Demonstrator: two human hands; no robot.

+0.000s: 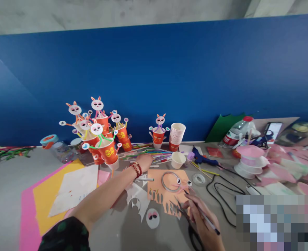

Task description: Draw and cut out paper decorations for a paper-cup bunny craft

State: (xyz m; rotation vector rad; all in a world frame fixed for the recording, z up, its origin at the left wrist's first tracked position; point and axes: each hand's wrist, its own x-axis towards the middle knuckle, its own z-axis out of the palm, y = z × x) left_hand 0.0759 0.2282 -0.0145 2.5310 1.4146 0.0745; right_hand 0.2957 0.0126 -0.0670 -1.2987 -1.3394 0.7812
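The left hand (144, 162) is reaching out, fingers curled down on the pile of coloured straws (154, 153) at 12 o'clock of the orange paper (156, 181). The right hand (205, 226) is gripping a pen (203, 216) and black scissors (187, 223) at the paper's 5 o'clock.

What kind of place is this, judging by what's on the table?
Probably a craft worktable: finished orange paper-cup rabbit figures stand along a blue partition wall, with a blue glue gun and a stack of orange paper cups nearby.
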